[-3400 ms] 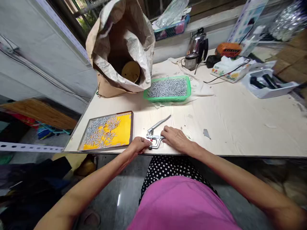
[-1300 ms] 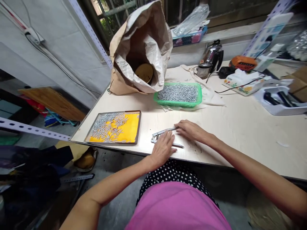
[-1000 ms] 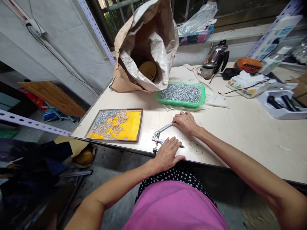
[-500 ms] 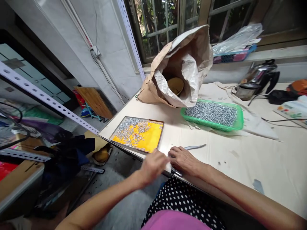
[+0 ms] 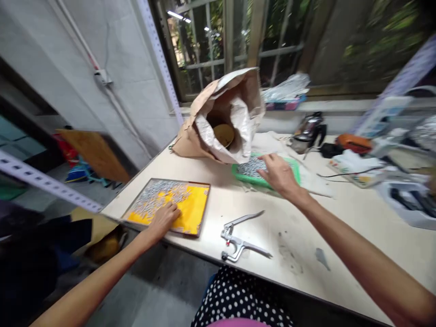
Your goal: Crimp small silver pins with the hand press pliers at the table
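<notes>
My left hand point(image 5: 164, 219) rests on the yellow tray point(image 5: 195, 218) at the table's near left, fingers curled down among small metal pieces point(image 5: 155, 199); what they hold, if anything, is hidden. My right hand point(image 5: 278, 174) reaches over the green basket point(image 5: 295, 169) of metal pieces, fingers bent down into it. The silver hand press pliers point(image 5: 238, 236) lie untouched on the table between my arms, handles apart.
A large brown paper sack point(image 5: 223, 119) with a yellow container inside stands behind the basket. A kettle point(image 5: 306, 131), cables, a tissue box point(image 5: 354, 164) and a white tray point(image 5: 407, 200) crowd the right side. The table edge runs close in front of me.
Both hands have left the pliers, which now lie alone. My left hand moved left onto the yellow tray; my right hand moved forward to the green basket. The view tilted up.
</notes>
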Available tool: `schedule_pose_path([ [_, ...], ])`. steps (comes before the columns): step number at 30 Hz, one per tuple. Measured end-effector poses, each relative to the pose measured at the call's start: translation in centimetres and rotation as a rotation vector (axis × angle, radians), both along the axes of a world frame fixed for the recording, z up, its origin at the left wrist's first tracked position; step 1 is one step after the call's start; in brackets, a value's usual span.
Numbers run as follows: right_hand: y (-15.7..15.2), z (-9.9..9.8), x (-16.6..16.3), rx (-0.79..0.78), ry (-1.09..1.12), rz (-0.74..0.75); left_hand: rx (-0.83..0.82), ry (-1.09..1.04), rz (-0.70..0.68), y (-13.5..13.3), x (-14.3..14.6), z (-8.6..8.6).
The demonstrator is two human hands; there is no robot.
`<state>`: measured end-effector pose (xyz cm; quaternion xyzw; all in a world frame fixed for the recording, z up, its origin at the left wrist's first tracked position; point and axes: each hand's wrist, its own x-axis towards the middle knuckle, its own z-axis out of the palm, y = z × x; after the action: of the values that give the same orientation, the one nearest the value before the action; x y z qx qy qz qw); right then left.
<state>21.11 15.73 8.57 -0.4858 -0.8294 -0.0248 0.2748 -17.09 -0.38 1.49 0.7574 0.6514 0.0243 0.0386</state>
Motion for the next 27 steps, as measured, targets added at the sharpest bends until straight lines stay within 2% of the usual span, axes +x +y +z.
schedule_pose_path([
  [2,-1.3,-0.4,0.4,-0.042,-0.024,-0.022,0.050,-0.057,0.010,0.3,-0.4,-0.4],
  [4,-4.2,-1.9,0.2,-0.153,-0.025,0.086,0.104,-0.170,0.025,0.6,0.0,-0.4],
  [6,-7.9,-3.9,-0.2,-0.339,-0.062,0.205,0.105,-0.344,0.075,0.3,1.8,0.2],
  [9,-13.2,-6.5,-0.8,-0.556,-0.165,0.301,-0.087,-0.601,0.226,-0.8,6.7,1.8],
  [11,-15.4,-7.4,-0.9,-0.632,-0.244,0.263,-0.280,-0.785,0.267,-1.4,10.2,2.5],
  [13,-16.3,-8.0,-0.9,-0.657,-0.314,0.186,-0.396,-0.922,0.316,-1.6,12.9,2.3],
  [16,-16.4,-8.8,-1.0,-0.635,-0.370,0.132,-0.475,-0.983,0.405,-1.7,14.9,0.9],
  [20,-16.5,-9.5,-1.0,-0.572,-0.380,0.131,-0.525,-0.948,0.416,-1.8,15.5,-0.7],
  [27,-16.7,-10.1,-0.9,-0.527,-0.372,0.121,-0.580,-0.928,0.379,-1.7,15.9,-1.7],
])
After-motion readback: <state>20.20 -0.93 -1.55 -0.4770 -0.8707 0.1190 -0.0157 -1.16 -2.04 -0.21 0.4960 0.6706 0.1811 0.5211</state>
